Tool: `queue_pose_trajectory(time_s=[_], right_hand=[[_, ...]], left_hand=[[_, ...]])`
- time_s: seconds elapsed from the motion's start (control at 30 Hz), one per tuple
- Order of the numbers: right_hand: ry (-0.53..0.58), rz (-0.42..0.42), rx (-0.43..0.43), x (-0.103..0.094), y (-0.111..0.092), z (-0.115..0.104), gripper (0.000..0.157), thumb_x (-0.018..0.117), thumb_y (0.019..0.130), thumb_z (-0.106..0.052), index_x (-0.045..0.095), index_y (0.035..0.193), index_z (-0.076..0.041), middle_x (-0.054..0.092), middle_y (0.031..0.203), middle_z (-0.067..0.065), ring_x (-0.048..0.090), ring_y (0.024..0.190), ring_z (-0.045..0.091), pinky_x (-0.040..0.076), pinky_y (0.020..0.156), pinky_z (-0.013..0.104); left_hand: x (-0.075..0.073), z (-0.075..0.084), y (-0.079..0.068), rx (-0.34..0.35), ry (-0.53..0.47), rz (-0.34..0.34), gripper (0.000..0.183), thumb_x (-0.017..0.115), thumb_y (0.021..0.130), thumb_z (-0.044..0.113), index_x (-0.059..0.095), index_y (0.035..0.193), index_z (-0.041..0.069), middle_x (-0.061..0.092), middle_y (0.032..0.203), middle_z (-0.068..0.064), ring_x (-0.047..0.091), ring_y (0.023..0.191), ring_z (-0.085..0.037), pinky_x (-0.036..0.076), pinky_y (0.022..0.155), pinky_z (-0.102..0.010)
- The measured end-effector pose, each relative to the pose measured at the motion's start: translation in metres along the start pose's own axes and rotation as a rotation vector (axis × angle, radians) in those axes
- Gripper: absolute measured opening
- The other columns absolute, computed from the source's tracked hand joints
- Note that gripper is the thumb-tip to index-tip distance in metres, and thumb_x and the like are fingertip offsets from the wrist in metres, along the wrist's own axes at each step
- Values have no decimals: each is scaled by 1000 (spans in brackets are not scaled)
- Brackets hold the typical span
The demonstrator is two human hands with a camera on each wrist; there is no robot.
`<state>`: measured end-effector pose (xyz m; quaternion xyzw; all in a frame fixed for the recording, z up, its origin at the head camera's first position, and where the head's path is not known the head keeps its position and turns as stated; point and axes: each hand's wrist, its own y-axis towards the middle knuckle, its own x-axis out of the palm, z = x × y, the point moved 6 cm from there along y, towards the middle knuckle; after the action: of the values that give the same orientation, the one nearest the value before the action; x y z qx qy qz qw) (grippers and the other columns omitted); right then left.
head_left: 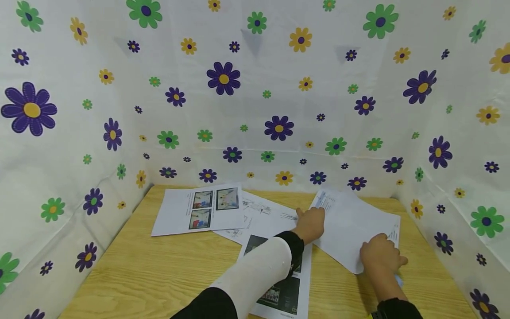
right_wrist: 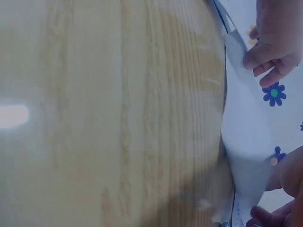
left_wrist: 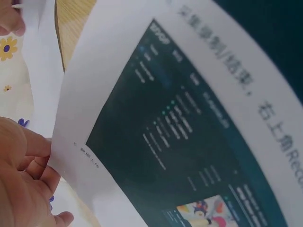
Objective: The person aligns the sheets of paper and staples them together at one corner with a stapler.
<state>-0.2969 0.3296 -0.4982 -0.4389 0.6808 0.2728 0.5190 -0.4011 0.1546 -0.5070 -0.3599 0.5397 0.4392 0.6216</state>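
A mostly white sheet of paper point(head_left: 350, 226), with print along its far left and right edges, lies tilted at the right of the table. My left hand point(head_left: 311, 225) pinches its left edge. In the right wrist view the thumb of the left hand point(right_wrist: 277, 47) lies on the sheet. At the sheet's near right side, my right hand point(head_left: 381, 257) grips the edge, and the paper point(right_wrist: 246, 123) bows between both hands. Under the left forearm lies a printed sheet point(head_left: 300, 288) with dark screenshots, seen close in the left wrist view.
A sheet with three colour photos point(head_left: 179, 212) lies at the back left, overlapping a sheet of line drawings point(head_left: 259, 212). Flower-patterned white cloth point(head_left: 255, 110) encloses the wooden table point(head_left: 167, 270) at the back and sides. A small pale blue item point(head_left: 399, 281) shows beside the right wrist.
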Motion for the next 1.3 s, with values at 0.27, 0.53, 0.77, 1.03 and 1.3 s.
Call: queue_pose_trajectory(time_s=[0.27,0.53,0.77,1.03,1.3], right_hand=[[257,158,-41,-16,1,11,28,46,88,-4,59,97,19,63,97,41,64,78,47,50,56,58],[348,203,1,-19,1,18,36,42,98,-13,64,106,15,64,109,39,63,94,52,52,71,59],[456,233,16,-29,1,26,39,39,102,-13,56,121,17,59,120,40,56,111,57,47,92,64],[558,236,-11,-42,-1,18,42,39,104,-14,53,128,17,56,126,39,52,120,55,44,100,63],[648,230,-41,-47,1,7,43,41,107,-18,54,131,14,58,123,33,54,113,46,46,92,57]], left_hand=[[-5,-1,-3,-47,-51,-38,12,58,98,15,70,96,13,69,100,-2,65,94,-16,37,101,-53],[-14,-7,-12,-62,-37,-14,16,59,99,19,73,95,14,68,101,-2,63,96,-19,37,106,-57],[-17,-9,-6,-42,-28,69,15,59,102,25,71,94,19,72,98,2,65,90,-17,38,98,-52],[-24,-21,0,-24,-272,84,17,57,102,19,72,94,16,73,88,1,56,74,-12,39,101,-53],[-44,-46,-12,-5,-416,164,15,58,101,19,62,87,17,60,76,5,52,71,-12,33,87,-45]])
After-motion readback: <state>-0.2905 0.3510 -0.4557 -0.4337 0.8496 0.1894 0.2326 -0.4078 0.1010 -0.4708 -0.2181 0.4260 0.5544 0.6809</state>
